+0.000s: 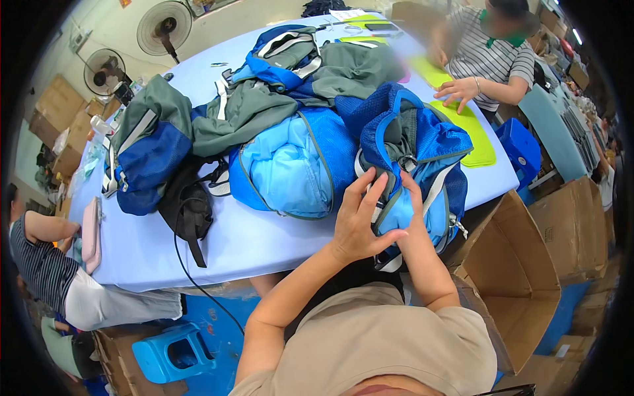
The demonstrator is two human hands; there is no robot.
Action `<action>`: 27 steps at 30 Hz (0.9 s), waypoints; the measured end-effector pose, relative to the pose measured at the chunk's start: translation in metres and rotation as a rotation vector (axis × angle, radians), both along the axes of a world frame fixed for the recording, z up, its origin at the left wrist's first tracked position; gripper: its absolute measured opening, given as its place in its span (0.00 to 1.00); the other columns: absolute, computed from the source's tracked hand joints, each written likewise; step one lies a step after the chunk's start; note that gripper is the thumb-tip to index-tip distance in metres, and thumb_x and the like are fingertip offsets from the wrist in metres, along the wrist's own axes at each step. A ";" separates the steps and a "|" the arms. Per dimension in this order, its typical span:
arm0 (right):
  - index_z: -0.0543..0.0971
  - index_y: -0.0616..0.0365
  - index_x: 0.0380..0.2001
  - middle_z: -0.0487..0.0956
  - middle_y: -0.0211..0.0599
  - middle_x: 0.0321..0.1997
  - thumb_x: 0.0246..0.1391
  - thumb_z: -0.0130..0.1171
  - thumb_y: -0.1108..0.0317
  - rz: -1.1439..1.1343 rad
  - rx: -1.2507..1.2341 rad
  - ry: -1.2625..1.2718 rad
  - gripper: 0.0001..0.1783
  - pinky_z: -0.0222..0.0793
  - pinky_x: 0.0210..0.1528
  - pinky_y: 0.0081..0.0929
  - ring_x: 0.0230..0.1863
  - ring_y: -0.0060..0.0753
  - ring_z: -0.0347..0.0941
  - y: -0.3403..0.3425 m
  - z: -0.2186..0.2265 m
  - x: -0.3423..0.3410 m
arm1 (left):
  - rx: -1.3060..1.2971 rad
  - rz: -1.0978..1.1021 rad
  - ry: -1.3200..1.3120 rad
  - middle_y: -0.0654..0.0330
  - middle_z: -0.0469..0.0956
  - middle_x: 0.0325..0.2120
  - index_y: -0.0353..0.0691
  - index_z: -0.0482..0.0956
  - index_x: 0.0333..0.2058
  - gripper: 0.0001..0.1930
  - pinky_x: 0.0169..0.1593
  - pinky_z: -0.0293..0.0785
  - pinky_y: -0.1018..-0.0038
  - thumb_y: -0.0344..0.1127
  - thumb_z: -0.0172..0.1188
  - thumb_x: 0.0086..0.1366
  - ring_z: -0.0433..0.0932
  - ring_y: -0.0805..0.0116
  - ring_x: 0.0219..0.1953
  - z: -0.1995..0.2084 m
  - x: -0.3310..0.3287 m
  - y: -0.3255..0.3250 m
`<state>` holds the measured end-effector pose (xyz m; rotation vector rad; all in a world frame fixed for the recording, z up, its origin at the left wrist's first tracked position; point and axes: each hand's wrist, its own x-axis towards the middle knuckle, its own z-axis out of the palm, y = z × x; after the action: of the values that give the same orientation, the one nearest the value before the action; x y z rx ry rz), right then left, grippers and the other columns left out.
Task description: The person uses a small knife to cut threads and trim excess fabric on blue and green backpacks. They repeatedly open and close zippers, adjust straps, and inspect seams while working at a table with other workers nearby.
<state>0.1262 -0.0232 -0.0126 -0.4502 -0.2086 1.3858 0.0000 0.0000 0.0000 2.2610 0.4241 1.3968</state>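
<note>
A blue and grey backpack point(429, 142) lies at the table's near right edge, its top opening gaping toward me. My left hand point(357, 224) grips it by the near rim, fingers bent over the fabric and thumb stretched out to the right. Close beside it, my right hand point(413, 208) holds the same rim with its fingertips; part of this hand is hidden. Grey lining and a white cord end point(460, 228) show on this bag. Touching its left side is another backpack point(287, 162) with a light-blue panel.
More blue and grey bags point(148, 148) and a black strap piece point(191, 214) cover the white table point(264, 247). Across it, a person point(492, 63) touches yellow-green sheets point(472, 135). An open cardboard box point(508, 277) stands at my right, a blue stool point(172, 353) lower left.
</note>
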 end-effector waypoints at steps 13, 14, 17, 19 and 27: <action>0.70 0.61 0.39 0.75 0.30 0.24 0.51 0.54 0.67 -0.270 -0.083 -0.639 0.13 0.68 0.32 0.25 0.28 0.28 0.72 0.006 0.004 0.005 | 0.061 0.115 0.047 0.57 0.67 0.26 0.42 0.75 0.46 0.28 0.27 0.67 0.72 0.19 0.56 0.42 0.69 0.64 0.24 -0.003 -0.005 0.022; 0.70 0.63 0.40 0.74 0.31 0.23 0.51 0.54 0.67 -0.250 -0.088 -1.020 0.15 0.68 0.31 0.25 0.26 0.28 0.72 -0.008 0.002 0.016 | 0.085 0.133 0.054 0.57 0.67 0.26 0.42 0.75 0.46 0.27 0.26 0.67 0.72 0.19 0.56 0.42 0.69 0.64 0.24 -0.002 -0.006 0.024; 0.73 0.67 0.41 0.76 0.41 0.22 0.50 0.56 0.68 -0.179 0.022 -1.754 0.17 0.69 0.29 0.23 0.24 0.28 0.74 -0.047 0.036 0.024 | 0.168 0.199 0.047 0.59 0.67 0.25 0.44 0.78 0.42 0.24 0.25 0.66 0.73 0.20 0.56 0.42 0.68 0.65 0.24 0.004 -0.006 0.029; 0.75 0.67 0.36 0.77 0.43 0.24 0.49 0.57 0.69 -0.205 -0.031 -1.581 0.13 0.69 0.29 0.21 0.26 0.29 0.75 -0.060 0.059 0.027 | 0.229 0.213 0.091 0.61 0.66 0.24 0.44 0.78 0.40 0.22 0.26 0.67 0.73 0.22 0.57 0.43 0.68 0.65 0.26 0.008 -0.004 0.030; 0.74 0.62 0.23 0.74 0.39 0.16 0.44 0.62 0.56 -0.454 -0.017 -2.085 0.18 0.66 0.21 0.28 0.17 0.36 0.72 -0.012 0.075 0.026 | 0.405 0.179 0.186 0.61 0.65 0.25 0.41 0.78 0.39 0.20 0.27 0.67 0.74 0.27 0.55 0.43 0.68 0.66 0.26 0.009 -0.001 0.020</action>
<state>0.1524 -0.0352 0.0621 -1.6825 -1.6182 -0.0204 -0.0005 0.0199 0.0094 2.7543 0.4448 1.4715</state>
